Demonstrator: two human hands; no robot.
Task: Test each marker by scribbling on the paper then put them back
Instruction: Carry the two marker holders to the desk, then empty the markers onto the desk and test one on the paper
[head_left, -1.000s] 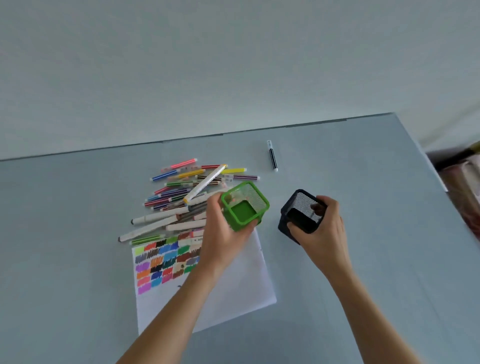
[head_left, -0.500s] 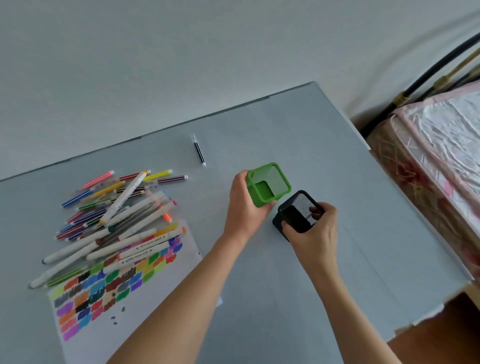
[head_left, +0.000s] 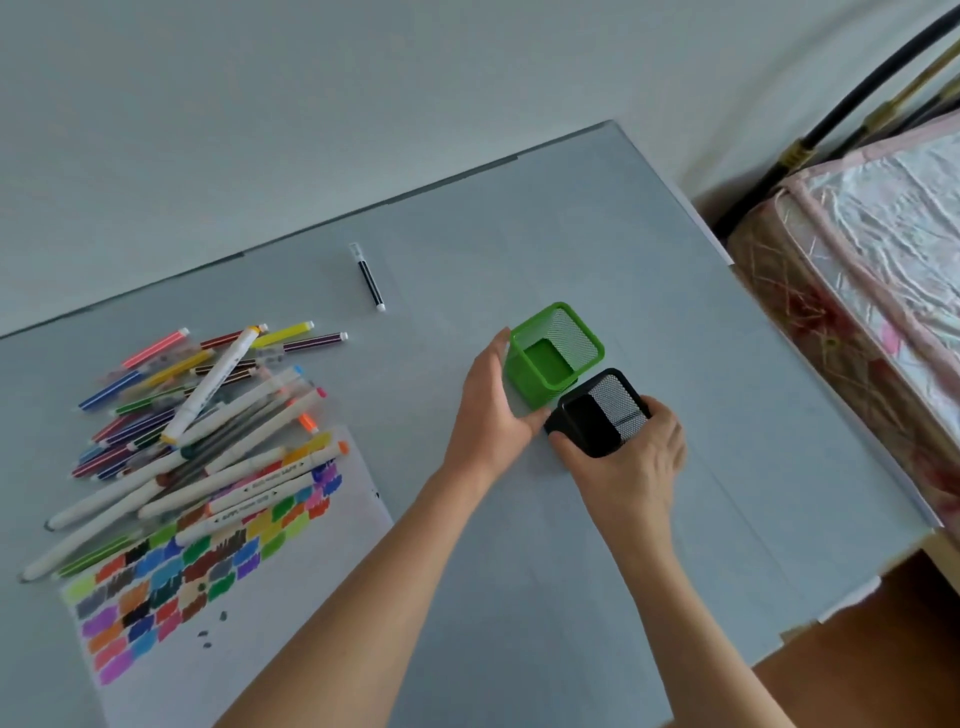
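Note:
My left hand (head_left: 491, 410) grips an empty green mesh pen cup (head_left: 555, 353) by its near side, right of the table's middle. My right hand (head_left: 631, 462) grips an empty black mesh pen cup (head_left: 602, 410) just in front of the green one, the two cups touching. A heap of several coloured markers (head_left: 197, 415) lies at the left, some overlapping the top of a white paper (head_left: 291, 582) covered with colour swatches. One black marker (head_left: 371, 280) lies alone near the table's far edge.
The grey table (head_left: 675, 291) ends at a wall behind and at an edge on the right. Beyond that edge stands a bed with a plastic-wrapped mattress (head_left: 862, 270) and a dark metal frame (head_left: 852, 104).
Both hands carried the cups to the right, away from the markers and paper, and brought them together. The view swung right, bringing the bed into sight.

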